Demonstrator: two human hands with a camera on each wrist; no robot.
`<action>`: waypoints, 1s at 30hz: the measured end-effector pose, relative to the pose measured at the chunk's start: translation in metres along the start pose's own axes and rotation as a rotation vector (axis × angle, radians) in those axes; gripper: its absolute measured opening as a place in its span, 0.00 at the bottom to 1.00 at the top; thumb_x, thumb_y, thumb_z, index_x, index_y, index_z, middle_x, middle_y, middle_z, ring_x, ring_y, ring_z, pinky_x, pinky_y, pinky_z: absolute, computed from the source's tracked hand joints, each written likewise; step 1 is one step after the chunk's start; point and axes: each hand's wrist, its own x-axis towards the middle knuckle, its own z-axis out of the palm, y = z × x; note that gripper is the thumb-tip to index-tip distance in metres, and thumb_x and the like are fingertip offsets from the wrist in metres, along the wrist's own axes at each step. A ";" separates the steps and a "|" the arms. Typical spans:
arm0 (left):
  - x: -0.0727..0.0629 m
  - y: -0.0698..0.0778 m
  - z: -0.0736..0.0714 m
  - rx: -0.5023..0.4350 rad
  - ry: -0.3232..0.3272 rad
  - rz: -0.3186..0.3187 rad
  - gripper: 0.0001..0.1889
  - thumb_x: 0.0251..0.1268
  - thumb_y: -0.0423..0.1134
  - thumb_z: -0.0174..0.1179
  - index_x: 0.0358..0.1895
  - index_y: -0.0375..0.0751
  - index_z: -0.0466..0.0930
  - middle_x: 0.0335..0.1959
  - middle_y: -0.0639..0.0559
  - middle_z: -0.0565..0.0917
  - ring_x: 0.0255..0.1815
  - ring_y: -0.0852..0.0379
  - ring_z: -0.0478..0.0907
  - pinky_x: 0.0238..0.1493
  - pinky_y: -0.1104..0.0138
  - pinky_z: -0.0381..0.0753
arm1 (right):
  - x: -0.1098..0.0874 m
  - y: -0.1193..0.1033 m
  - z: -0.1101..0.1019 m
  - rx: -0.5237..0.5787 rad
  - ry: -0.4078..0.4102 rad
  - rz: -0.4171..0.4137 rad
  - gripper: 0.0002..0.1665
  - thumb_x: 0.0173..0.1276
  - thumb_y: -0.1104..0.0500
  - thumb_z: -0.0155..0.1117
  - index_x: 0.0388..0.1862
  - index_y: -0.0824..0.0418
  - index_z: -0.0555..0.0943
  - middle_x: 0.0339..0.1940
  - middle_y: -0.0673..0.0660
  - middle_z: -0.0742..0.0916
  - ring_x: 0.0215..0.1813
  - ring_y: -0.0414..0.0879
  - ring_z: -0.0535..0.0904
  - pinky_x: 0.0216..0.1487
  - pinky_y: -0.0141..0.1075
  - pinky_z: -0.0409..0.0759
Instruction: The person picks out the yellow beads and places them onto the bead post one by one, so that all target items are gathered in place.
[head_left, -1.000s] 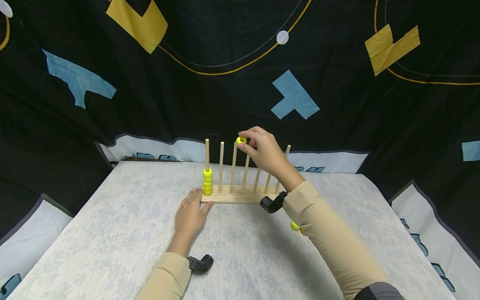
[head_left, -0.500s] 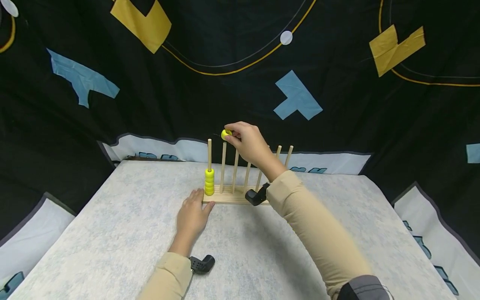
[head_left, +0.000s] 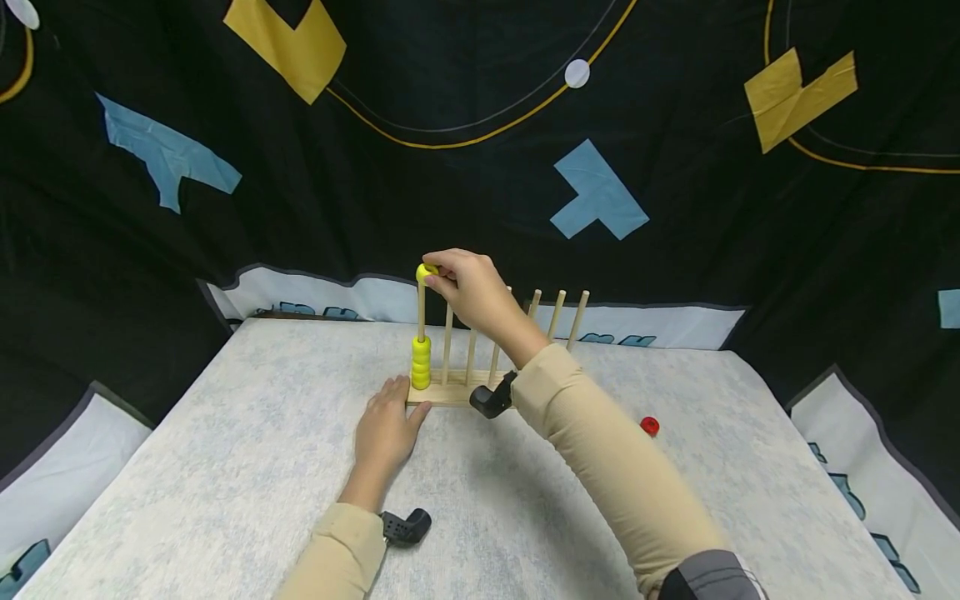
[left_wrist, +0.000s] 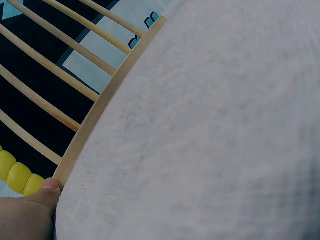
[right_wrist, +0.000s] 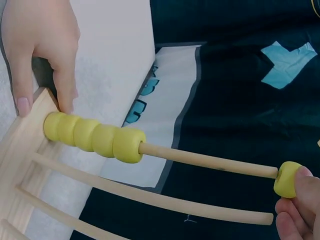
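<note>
A wooden abacus stand (head_left: pixel 465 388) with a row of upright pegs stands on the table. Yellow beads (head_left: pixel 421 363) are stacked low on its leftmost peg (head_left: pixel 422 315). My right hand (head_left: pixel 480 296) pinches another yellow bead (right_wrist: pixel 287 179) between thumb and fingers, right at that peg's tip. With thumb at the front edge and fingers at the left end, my left hand (head_left: pixel 386 429) holds the corner of the stand's base (right_wrist: pixel 31 122). In the left wrist view its thumb (left_wrist: pixel 49 186) shows against the base, beside the stacked beads.
A red bead (head_left: pixel 649 427) lies on the table (head_left: pixel 225 467) to the right, near the right sleeve (head_left: pixel 607 450). The other pegs (right_wrist: pixel 150 197) are bare where they show. Behind the table hangs a dark patterned cloth (head_left: pixel 420 200).
My right hand has carried the yellow bead leftward past the other pegs to the leftmost peg's tip. The left hand stays at the base. The red bead has come into sight.
</note>
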 end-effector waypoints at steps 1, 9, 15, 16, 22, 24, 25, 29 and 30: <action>0.000 0.000 0.000 -0.002 0.002 -0.001 0.35 0.71 0.54 0.58 0.73 0.36 0.64 0.73 0.39 0.69 0.77 0.40 0.61 0.76 0.45 0.62 | 0.000 0.000 0.001 -0.001 -0.001 -0.004 0.21 0.73 0.58 0.63 0.63 0.59 0.79 0.59 0.54 0.84 0.53 0.43 0.82 0.57 0.29 0.83; -0.001 0.001 -0.002 -0.010 -0.015 -0.014 0.35 0.72 0.54 0.58 0.74 0.36 0.63 0.74 0.39 0.68 0.77 0.40 0.61 0.75 0.43 0.62 | 0.003 -0.001 0.004 0.010 -0.006 -0.039 0.21 0.73 0.58 0.62 0.63 0.61 0.79 0.60 0.56 0.84 0.57 0.44 0.83 0.58 0.27 0.82; -0.001 0.002 -0.003 -0.005 -0.023 -0.018 0.36 0.72 0.54 0.57 0.74 0.36 0.63 0.75 0.40 0.67 0.78 0.39 0.60 0.75 0.43 0.62 | 0.005 -0.004 0.004 -0.027 -0.006 -0.057 0.21 0.73 0.58 0.61 0.63 0.61 0.79 0.61 0.56 0.84 0.59 0.45 0.82 0.58 0.27 0.82; -0.001 0.002 -0.003 -0.005 -0.024 -0.019 0.36 0.72 0.54 0.57 0.74 0.36 0.63 0.75 0.40 0.67 0.78 0.39 0.60 0.75 0.43 0.62 | 0.005 -0.004 0.004 -0.033 -0.007 -0.056 0.21 0.73 0.58 0.61 0.63 0.61 0.79 0.61 0.56 0.84 0.59 0.45 0.82 0.58 0.27 0.82; -0.001 0.002 -0.003 -0.001 -0.029 -0.021 0.36 0.72 0.54 0.57 0.74 0.35 0.62 0.74 0.39 0.67 0.78 0.39 0.60 0.76 0.43 0.61 | 0.005 -0.002 0.007 -0.044 -0.030 -0.040 0.20 0.73 0.59 0.61 0.62 0.61 0.79 0.60 0.56 0.85 0.58 0.45 0.83 0.57 0.27 0.82; -0.001 0.002 -0.002 -0.002 -0.031 -0.023 0.36 0.72 0.54 0.57 0.74 0.36 0.63 0.74 0.39 0.67 0.78 0.39 0.60 0.76 0.43 0.61 | 0.004 -0.001 0.008 -0.046 -0.036 -0.038 0.20 0.73 0.60 0.62 0.63 0.61 0.79 0.60 0.56 0.85 0.59 0.45 0.83 0.58 0.27 0.82; -0.001 0.002 -0.003 -0.003 -0.032 -0.024 0.36 0.72 0.54 0.57 0.74 0.36 0.63 0.74 0.39 0.67 0.78 0.40 0.60 0.76 0.43 0.61 | 0.004 -0.001 0.008 -0.048 -0.038 -0.040 0.20 0.73 0.60 0.62 0.63 0.61 0.79 0.60 0.56 0.85 0.58 0.45 0.83 0.58 0.27 0.82; -0.001 0.002 -0.003 -0.006 -0.031 -0.027 0.36 0.72 0.55 0.57 0.74 0.36 0.63 0.75 0.40 0.67 0.78 0.40 0.60 0.76 0.44 0.61 | 0.004 -0.001 0.008 -0.061 -0.033 -0.048 0.20 0.73 0.60 0.62 0.62 0.61 0.80 0.59 0.56 0.85 0.57 0.45 0.83 0.58 0.29 0.82; -0.001 0.001 -0.003 -0.006 -0.029 -0.025 0.36 0.72 0.55 0.57 0.74 0.37 0.63 0.75 0.40 0.67 0.78 0.40 0.60 0.76 0.44 0.61 | 0.004 -0.001 0.008 -0.068 -0.030 -0.050 0.20 0.73 0.60 0.62 0.62 0.61 0.80 0.59 0.56 0.86 0.57 0.45 0.84 0.57 0.29 0.82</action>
